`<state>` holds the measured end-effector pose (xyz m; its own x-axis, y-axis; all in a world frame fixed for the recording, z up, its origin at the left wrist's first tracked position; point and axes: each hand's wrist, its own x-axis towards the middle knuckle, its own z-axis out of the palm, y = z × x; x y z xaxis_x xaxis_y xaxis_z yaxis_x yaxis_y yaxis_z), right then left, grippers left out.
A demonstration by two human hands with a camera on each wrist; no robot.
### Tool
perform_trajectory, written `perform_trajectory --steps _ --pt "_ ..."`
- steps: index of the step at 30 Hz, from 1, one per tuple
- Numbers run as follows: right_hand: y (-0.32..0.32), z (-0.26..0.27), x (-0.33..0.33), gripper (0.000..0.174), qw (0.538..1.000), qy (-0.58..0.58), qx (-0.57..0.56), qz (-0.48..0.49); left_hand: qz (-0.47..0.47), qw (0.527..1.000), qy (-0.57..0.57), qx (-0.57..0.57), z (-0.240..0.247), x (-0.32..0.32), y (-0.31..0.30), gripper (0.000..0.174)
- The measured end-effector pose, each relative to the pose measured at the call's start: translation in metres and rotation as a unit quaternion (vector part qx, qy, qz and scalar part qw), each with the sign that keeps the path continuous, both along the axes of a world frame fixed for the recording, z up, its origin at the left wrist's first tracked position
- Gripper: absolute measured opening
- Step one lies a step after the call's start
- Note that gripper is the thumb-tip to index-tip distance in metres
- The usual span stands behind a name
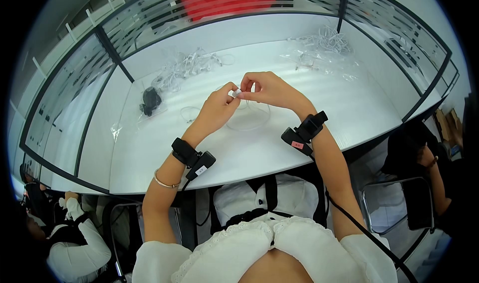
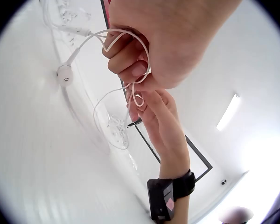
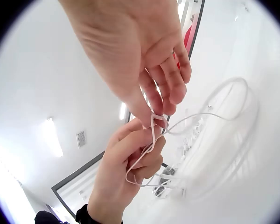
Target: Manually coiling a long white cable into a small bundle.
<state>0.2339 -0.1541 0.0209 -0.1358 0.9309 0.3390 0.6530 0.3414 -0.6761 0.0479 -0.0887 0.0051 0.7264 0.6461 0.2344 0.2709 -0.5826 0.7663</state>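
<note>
A thin white cable point(image 2: 148, 56) with an earbud point(image 2: 65, 74) on one end hangs in loops from both hands over the white desk. The left hand point(image 1: 217, 108) curls its fingers round part of the cable; in the left wrist view the earbud dangles beside that fist. Thumb and index finger of the right hand point(image 1: 272, 89) pinch the cable point(image 3: 158, 116) right against the left fingertips, its other fingers loosely bent. A small white piece point(image 1: 237, 92) shows between the two hands in the head view. A loop of cable point(image 1: 249, 128) hangs below them.
Bundles of white cables in clear bags lie at the back left point(image 1: 187, 66) and back right point(image 1: 329, 41). A dark object point(image 1: 150, 101) in a bag is at the left. Low partitions point(image 1: 199, 31) edge the white desk point(image 1: 164, 153). People sit at both sides.
</note>
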Motion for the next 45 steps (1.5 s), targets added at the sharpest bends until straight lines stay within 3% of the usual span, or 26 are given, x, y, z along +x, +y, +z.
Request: perform_trajectory --steps 4,10,14,17,19,21,23,26,27,30,33,34,38,41,44,45 --pt "0.001 0.001 -0.002 0.026 0.998 0.045 -0.032 -0.010 -0.001 1.000 0.000 -0.013 0.001 0.000 0.002 0.020" --pt "0.013 -0.006 0.001 0.017 0.964 0.250 -0.035 0.081 -0.053 0.996 -0.065 0.021 -0.011 0.002 0.008 0.017" --pt "0.012 -0.005 -0.001 0.015 0.949 0.284 -0.086 0.103 -0.060 0.997 0.038 0.021 0.001 -0.002 0.000 0.019" --pt "0.013 -0.005 0.001 0.018 0.944 0.318 -0.055 0.068 -0.090 0.995 0.002 0.036 -0.006 0.000 0.003 0.018" --pt "0.015 -0.005 0.008 0.018 0.925 0.379 0.008 0.024 -0.081 0.996 -0.027 -0.010 -0.006 0.000 0.007 0.017" --pt "0.016 -0.003 0.018 0.017 0.923 0.380 0.040 -0.041 -0.029 0.991 -0.085 -0.101 -0.004 -0.002 0.012 0.014" --pt "0.017 -0.007 0.030 0.016 0.947 0.298 0.065 -0.104 0.043 0.961 -0.167 -0.217 0.002 -0.005 0.017 0.016" --pt "0.022 -0.022 0.046 0.015 0.964 0.144 0.100 -0.198 0.151 0.923 -0.264 -0.236 0.002 -0.013 0.036 0.026" --pt "0.025 -0.029 0.050 0.015 0.964 0.087 0.109 -0.226 0.135 0.916 -0.277 -0.257 0.003 -0.016 0.046 0.028" --pt "0.033 -0.041 0.066 0.016 0.963 0.036 -0.018 -0.267 0.094 0.896 -0.306 -0.309 -0.001 -0.026 0.059 0.041" --pt "0.044 -0.059 0.078 0.019 0.955 0.011 -0.077 -0.286 0.041 0.910 -0.288 -0.296 0.004 -0.023 0.053 0.044" --pt "0.045 -0.063 0.080 0.022 0.954 -0.009 -0.070 -0.291 0.026 0.915 -0.275 -0.293 0.004 -0.022 0.050 0.037" --pt "0.050 -0.070 0.087 0.025 0.962 0.004 -0.042 -0.269 -0.020 0.947 -0.193 -0.255 0.016 -0.014 0.028 0.035" --pt "0.046 -0.067 0.088 0.025 0.946 0.183 -0.100 -0.248 -0.037 0.960 -0.158 -0.230 0.016 -0.012 0.022 0.033" --pt "0.042 -0.059 0.090 0.025 0.923 0.244 -0.132 -0.266 -0.052 0.966 -0.144 -0.210 0.015 -0.010 0.017 0.032" --pt "0.041 -0.059 0.089 0.025 0.927 0.202 -0.137 -0.285 -0.058 0.969 -0.131 -0.199 0.015 -0.010 0.015 0.033"
